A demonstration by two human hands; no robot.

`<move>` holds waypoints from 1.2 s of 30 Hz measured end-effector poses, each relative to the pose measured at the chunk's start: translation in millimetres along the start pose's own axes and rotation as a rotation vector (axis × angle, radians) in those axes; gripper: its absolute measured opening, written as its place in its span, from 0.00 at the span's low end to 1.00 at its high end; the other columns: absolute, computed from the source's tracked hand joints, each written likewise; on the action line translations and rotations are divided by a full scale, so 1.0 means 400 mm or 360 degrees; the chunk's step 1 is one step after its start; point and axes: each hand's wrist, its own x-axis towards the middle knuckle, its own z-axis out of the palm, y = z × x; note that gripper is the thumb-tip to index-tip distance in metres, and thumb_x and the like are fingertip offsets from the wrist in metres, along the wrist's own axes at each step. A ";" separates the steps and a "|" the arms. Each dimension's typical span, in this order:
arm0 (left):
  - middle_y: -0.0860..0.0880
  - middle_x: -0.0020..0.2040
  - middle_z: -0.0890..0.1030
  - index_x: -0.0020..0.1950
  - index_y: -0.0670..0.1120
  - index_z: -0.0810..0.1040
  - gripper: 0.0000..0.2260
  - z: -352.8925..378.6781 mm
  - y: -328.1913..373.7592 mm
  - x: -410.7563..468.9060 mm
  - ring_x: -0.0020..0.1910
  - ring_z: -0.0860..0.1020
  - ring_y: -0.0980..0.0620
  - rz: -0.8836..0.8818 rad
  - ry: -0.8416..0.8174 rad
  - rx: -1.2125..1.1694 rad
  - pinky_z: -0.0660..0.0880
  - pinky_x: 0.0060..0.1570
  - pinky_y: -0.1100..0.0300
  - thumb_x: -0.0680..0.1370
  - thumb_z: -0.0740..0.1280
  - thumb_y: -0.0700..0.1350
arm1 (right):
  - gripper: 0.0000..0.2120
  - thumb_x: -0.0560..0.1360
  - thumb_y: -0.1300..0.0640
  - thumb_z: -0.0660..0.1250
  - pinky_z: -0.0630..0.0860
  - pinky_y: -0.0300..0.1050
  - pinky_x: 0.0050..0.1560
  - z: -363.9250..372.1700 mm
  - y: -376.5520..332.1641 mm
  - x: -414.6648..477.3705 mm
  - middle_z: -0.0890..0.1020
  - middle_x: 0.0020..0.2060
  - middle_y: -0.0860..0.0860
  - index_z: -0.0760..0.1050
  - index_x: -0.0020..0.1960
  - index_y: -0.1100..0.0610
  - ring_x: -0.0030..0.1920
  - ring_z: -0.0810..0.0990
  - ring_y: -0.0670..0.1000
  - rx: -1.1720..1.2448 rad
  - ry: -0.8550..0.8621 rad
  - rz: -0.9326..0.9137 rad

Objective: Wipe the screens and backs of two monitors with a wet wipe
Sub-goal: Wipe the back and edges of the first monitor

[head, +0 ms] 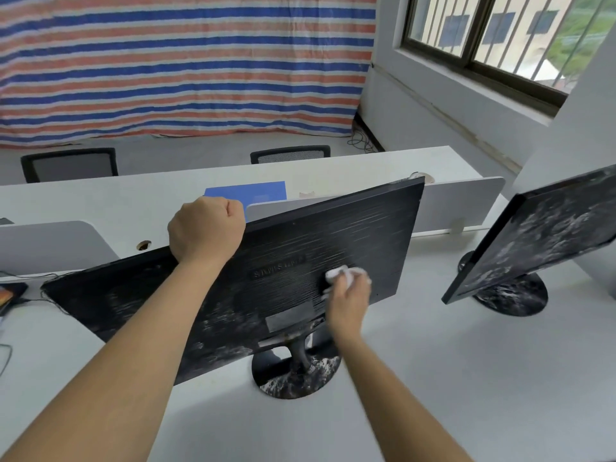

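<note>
Right hand pressing wet wipe on monitor back, left hand gripping top edge

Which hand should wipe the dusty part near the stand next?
Probably the right hand: it holds the wet wipe against the back of the monitor. The left hand grips the top edge, steadying it.

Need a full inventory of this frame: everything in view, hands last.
near monitor: 1, black, dusty back, mid desk
second monitor: 1, black, dusty, right side of desk
wipe: 1, white, on near monitor's back
desk: 1, white, foreground
dividers: 2, pale grey, behind the monitors
blue sheet: 1, blue, beyond the dividers
chairs: 2, black, further back
tarp: 1, red-blue-white stripes, far wall
window: 1, dark frame, barred, upper right
left hand: grips near monitor's top edge
right hand: holds wipe against its back
</note>
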 end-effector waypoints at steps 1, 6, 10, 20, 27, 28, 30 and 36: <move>0.47 0.22 0.63 0.24 0.44 0.64 0.20 0.000 0.002 -0.002 0.23 0.62 0.46 -0.0007 -0.0005 0.0005 0.62 0.27 0.59 0.77 0.58 0.44 | 0.14 0.80 0.63 0.59 0.69 0.42 0.30 -0.024 -0.006 0.049 0.75 0.31 0.50 0.72 0.37 0.55 0.26 0.76 0.39 -0.0010 0.0107 0.0024; 0.48 0.23 0.63 0.25 0.44 0.64 0.20 -0.003 0.010 -0.006 0.24 0.62 0.48 -0.0010 -0.0012 0.0017 0.62 0.27 0.60 0.78 0.58 0.44 | 0.11 0.82 0.60 0.57 0.73 0.33 0.35 0.006 0.019 0.046 0.75 0.45 0.55 0.74 0.43 0.58 0.35 0.77 0.39 -0.0011 0.0265 0.0001; 0.48 0.23 0.64 0.25 0.44 0.65 0.21 0.000 0.003 -0.004 0.23 0.63 0.49 -0.0016 -0.0008 0.0013 0.59 0.27 0.62 0.79 0.57 0.44 | 0.13 0.81 0.57 0.59 0.76 0.45 0.47 0.138 0.054 -0.208 0.71 0.49 0.47 0.75 0.41 0.46 0.48 0.76 0.48 -0.0091 -0.0263 -0.0136; 0.50 0.22 0.60 0.25 0.46 0.60 0.22 -0.012 -0.014 -0.024 0.22 0.58 0.51 0.0195 0.0082 -0.0100 0.54 0.27 0.62 0.80 0.58 0.43 | 0.14 0.78 0.61 0.64 0.75 0.33 0.38 0.066 0.045 -0.214 0.82 0.43 0.49 0.77 0.39 0.45 0.37 0.81 0.47 -0.0067 -0.0533 0.0135; 0.45 0.39 0.77 0.38 0.41 0.75 0.12 -0.008 -0.063 -0.093 0.42 0.75 0.44 0.0697 0.0407 -0.0344 0.72 0.44 0.50 0.79 0.64 0.45 | 0.12 0.76 0.60 0.63 0.74 0.35 0.40 -0.051 0.146 -0.074 0.81 0.37 0.44 0.77 0.39 0.46 0.40 0.81 0.48 -0.0610 -0.0400 0.0239; 0.43 0.46 0.79 0.42 0.40 0.78 0.09 -0.006 -0.073 -0.125 0.50 0.77 0.42 0.0735 0.0467 -0.0373 0.72 0.53 0.48 0.79 0.65 0.44 | 0.12 0.77 0.59 0.62 0.76 0.39 0.43 -0.052 0.167 -0.078 0.83 0.38 0.45 0.79 0.41 0.46 0.42 0.81 0.49 -0.0657 -0.0479 0.0213; 0.40 0.55 0.79 0.46 0.40 0.80 0.07 0.005 -0.100 -0.206 0.60 0.76 0.38 0.0745 0.0532 -0.0360 0.69 0.62 0.42 0.77 0.67 0.43 | 0.10 0.78 0.55 0.61 0.76 0.43 0.46 -0.048 0.212 -0.091 0.83 0.45 0.47 0.81 0.47 0.46 0.46 0.81 0.49 -0.0794 -0.0610 0.0093; 0.43 0.58 0.78 0.49 0.42 0.80 0.07 0.092 -0.256 -0.468 0.61 0.75 0.41 0.0479 0.0178 -0.0300 0.68 0.62 0.46 0.74 0.66 0.44 | 0.09 0.82 0.50 0.55 0.71 0.43 0.47 -0.034 0.261 -0.131 0.78 0.55 0.52 0.73 0.54 0.43 0.53 0.75 0.52 -0.1007 -0.0732 -0.0100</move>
